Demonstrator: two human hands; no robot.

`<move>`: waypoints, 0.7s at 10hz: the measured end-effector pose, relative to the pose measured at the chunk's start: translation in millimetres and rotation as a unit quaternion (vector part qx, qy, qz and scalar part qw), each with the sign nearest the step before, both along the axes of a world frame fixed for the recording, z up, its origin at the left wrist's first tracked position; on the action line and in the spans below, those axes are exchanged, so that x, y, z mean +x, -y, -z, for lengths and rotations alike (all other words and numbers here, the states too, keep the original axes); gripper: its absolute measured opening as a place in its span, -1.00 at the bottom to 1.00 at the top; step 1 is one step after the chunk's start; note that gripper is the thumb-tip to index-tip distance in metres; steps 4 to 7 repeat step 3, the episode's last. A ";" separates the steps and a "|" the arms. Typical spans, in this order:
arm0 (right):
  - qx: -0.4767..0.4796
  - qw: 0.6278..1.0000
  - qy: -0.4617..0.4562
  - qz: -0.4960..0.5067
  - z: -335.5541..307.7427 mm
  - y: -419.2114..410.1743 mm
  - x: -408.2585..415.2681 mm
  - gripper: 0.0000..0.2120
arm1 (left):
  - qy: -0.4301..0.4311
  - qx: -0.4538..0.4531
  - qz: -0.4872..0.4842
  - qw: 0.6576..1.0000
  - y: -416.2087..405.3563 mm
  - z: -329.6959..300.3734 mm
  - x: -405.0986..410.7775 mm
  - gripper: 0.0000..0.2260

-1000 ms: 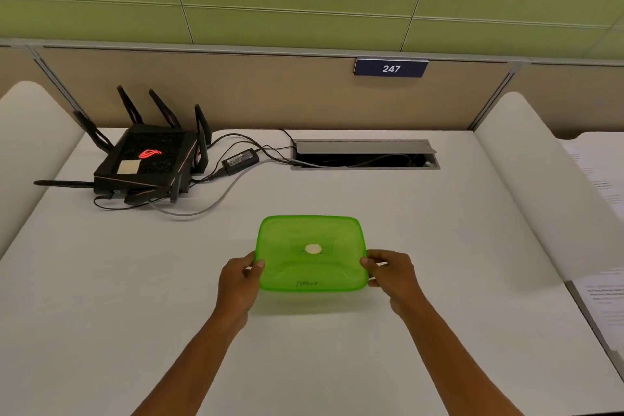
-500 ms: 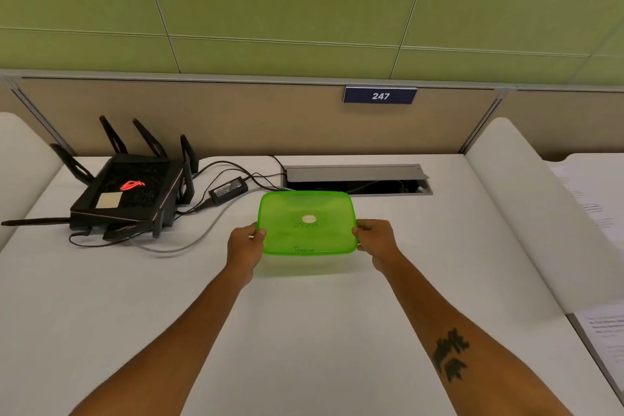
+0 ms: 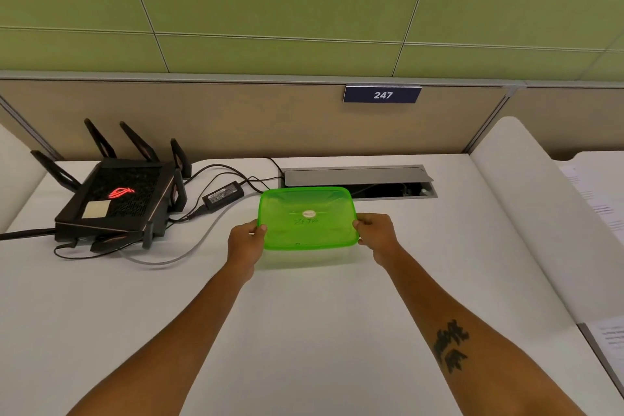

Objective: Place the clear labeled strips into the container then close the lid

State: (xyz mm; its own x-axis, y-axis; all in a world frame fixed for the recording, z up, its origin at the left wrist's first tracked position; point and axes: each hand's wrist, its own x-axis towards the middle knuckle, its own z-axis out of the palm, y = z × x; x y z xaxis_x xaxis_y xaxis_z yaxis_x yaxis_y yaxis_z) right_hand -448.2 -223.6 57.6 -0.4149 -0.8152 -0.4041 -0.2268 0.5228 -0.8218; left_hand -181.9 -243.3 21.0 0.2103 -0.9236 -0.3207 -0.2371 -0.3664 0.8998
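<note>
**Both hands hold the green-lidded container by its sides**

The white desk (image 3: 304, 331) carries everything. Left of the container sits a black router (image 3: 114, 199) with upright antennas, its power adapter (image 3: 223, 194) lying between the two. The container (image 3: 307, 218), green lid on, is just in front of the desk's cable hatch (image 3: 358, 176). The left hand (image 3: 244, 243) grips its left edge, the right hand (image 3: 380, 235) its right edge.

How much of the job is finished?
Nearly all, it seems. The green lid already sits on the container, and no loose strips show on the table. The left hand and right hand grip its sides. Only letting go seems left; whether it's fully sealed is unclear.
</note>
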 end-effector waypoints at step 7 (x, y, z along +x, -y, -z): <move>0.009 0.999 -0.035 -0.002 -5.1 -5.6 3.0 -0.57 | 0.071 0.035 0.041 0.996 -4.7 -2.7 3.4 -0.57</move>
